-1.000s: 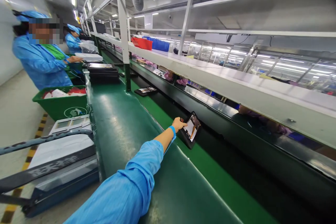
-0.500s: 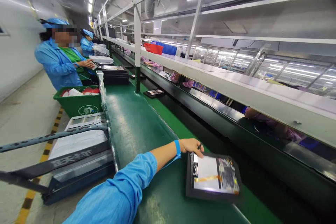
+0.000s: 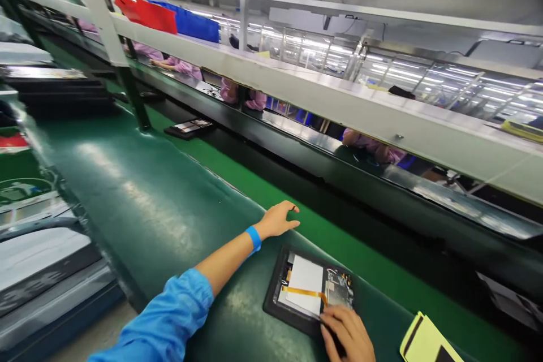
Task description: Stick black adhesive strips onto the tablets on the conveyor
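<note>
An opened tablet (image 3: 303, 277), its flat white battery, orange ribbon cable (image 3: 301, 292) and circuit board facing up, sits in a black tray (image 3: 271, 300) on the green bench. My right hand (image 3: 350, 334) is closed over the tray's near right corner, with its fingertips near the end of the ribbon cable. Beyond the tray's far left side, my left hand (image 3: 278, 219) is held above the bench edge, fingers and thumb apart, holding nothing I can see. A blue band circles the left wrist.
A yellow-green object (image 3: 430, 342) lies at the lower right. Another tray with a device (image 3: 189, 128) rests on the dark conveyor strip beyond the bench. Black trays (image 3: 68, 93) are stacked at the far left. A white shelf rail (image 3: 297, 82) runs across, with co-workers' pink sleeves behind it.
The tray with the tablet has come down onto the bench. My left hand has let go of it and moved away. My right hand has come into view at its near corner. The view has turned right.
</note>
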Demonstrator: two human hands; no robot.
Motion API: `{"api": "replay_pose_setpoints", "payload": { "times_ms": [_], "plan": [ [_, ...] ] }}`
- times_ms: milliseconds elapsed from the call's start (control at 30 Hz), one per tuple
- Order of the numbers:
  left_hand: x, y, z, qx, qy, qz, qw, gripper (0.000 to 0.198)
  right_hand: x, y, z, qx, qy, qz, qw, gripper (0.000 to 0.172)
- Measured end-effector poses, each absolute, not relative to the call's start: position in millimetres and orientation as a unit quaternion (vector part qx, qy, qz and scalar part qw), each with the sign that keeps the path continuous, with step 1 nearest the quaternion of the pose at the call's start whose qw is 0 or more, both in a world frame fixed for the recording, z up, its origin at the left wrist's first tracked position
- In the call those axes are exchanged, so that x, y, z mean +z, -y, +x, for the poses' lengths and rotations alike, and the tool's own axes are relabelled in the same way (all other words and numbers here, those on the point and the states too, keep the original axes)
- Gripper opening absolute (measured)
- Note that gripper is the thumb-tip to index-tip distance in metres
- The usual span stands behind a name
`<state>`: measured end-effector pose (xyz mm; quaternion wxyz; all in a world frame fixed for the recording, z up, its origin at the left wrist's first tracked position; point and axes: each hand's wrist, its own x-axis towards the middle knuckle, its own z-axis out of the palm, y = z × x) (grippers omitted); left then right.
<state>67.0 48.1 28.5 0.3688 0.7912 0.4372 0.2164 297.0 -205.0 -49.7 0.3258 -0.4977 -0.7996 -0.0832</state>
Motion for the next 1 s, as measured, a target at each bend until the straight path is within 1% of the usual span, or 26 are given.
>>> {"api": "replay_pose_setpoints", "payload": {
  "times_ms": [100, 233, 300, 400, 533, 700, 800, 1000],
  "plan": [
    [15.6, -31.5, 45.4, 0.228, -0.457, 0.787, 0.346, 0.031, -37.9, 194.1, 300.8, -0.095, 0.786, -0.531, 0.301, 0.024],
    [-2.4, -6.2, 30.2, 0.224, -0.467, 0.782, 0.345, 0.025, -22.9, 182.0, 283.0, -0.059, 0.793, -0.545, 0.266, 0.022],
    [-7.4, 3.4, 29.2, 0.22, -0.468, 0.782, 0.347, 0.024, -16.5, 174.8, 268.8, -0.035, 0.821, -0.52, 0.234, 0.025],
    [-9.1, 13.4, 31.3, 0.209, -0.466, 0.787, 0.347, 0.023, -11.5, 164.3, 251.4, -0.022, 0.86, -0.48, 0.172, 0.034],
    [-6.2, 25.0, 34.4, 0.193, -0.455, 0.801, 0.337, 0.02, -18.2, 158.6, 245.9, -0.057, 0.864, -0.49, 0.1, 0.042],
    [-5.9, 43.7, 42.4, 0.164, -0.442, 0.821, 0.322, 0.019, -33.7, 162.2, 249.5, -0.103, 0.825, -0.548, 0.094, 0.045],
    [-7.6, 53.0, 48.9, 0.145, -0.444, 0.83, 0.306, 0.018, -38.1, 162.9, 247.8, -0.1, 0.82, -0.556, 0.096, 0.045],
    [-10.2, 57.8, 55.1, 0.126, -0.459, 0.836, 0.274, 0.019, -39.6, 162.3, 244.7, -0.08, 0.816, -0.564, 0.094, 0.051]
  ]
}}
